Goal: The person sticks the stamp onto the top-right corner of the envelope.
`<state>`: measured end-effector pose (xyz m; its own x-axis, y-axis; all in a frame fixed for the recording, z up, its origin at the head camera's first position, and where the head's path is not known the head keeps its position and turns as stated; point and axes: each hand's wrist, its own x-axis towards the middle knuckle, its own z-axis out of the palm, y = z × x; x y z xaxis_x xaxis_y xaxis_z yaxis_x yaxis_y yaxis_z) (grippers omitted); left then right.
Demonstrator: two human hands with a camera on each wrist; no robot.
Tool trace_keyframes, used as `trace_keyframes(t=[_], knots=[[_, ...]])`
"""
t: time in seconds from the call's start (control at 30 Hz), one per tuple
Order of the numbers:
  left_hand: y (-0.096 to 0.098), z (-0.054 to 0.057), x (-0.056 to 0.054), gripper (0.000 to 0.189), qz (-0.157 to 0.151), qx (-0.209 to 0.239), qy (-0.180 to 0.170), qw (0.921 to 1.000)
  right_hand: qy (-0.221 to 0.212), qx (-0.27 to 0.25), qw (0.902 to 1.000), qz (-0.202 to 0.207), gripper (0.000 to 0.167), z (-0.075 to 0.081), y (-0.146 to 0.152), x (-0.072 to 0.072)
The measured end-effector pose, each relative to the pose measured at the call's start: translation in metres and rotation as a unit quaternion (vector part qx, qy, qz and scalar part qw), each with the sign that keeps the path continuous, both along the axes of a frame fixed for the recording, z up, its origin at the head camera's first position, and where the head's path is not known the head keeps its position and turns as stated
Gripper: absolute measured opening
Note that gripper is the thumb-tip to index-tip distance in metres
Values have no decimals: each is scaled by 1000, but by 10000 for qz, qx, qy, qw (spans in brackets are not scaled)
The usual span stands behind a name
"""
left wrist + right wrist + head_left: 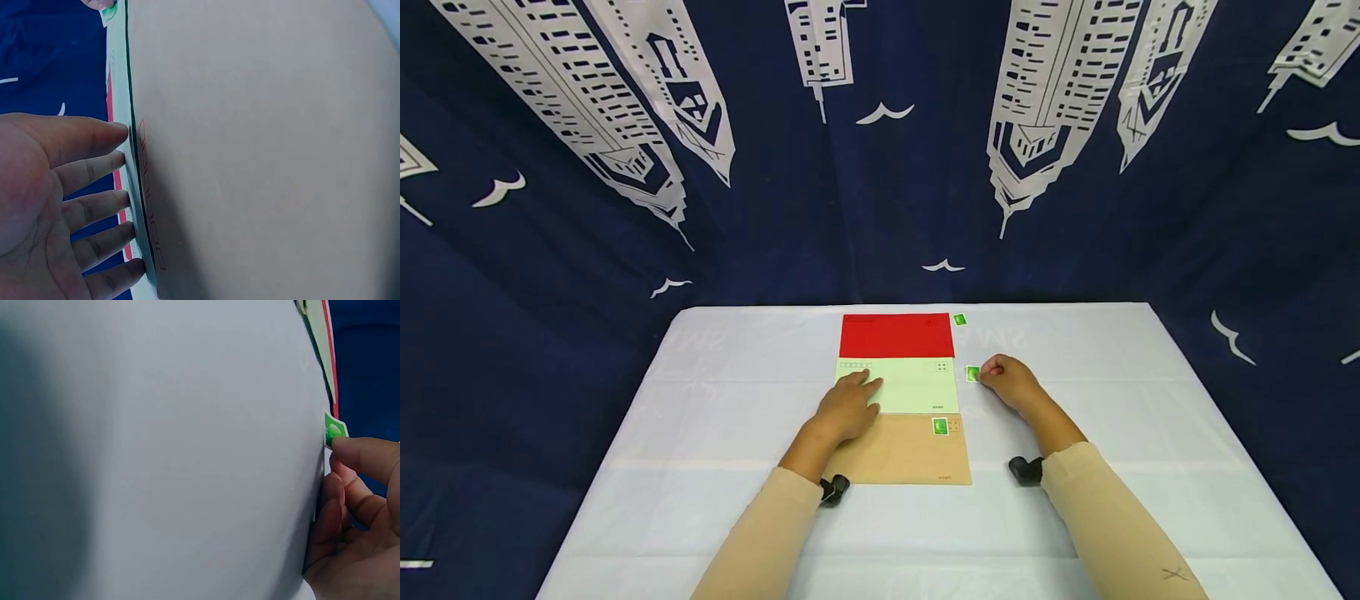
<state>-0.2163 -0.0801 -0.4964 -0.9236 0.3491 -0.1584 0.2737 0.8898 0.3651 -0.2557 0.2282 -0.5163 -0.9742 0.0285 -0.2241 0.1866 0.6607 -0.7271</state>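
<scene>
- Left hand is flat-ish on the green envelope, fingers spread, gripping nothing, probably so it won't slide
- Right hand pinches a stamp just right of that envelope, by one edge, maybe to keep its face uncovered
- Fingers hide that edge; stamp's picture is too tiny to make out
- Can't tell if it's off the table
</scene>
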Motion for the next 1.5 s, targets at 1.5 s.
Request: trace_keyframes(t=[1.5], knots=[[-2, 3, 2, 54, -160, -135, 24, 9998, -530, -846, 9950, -30, 25, 14, 7, -1]])
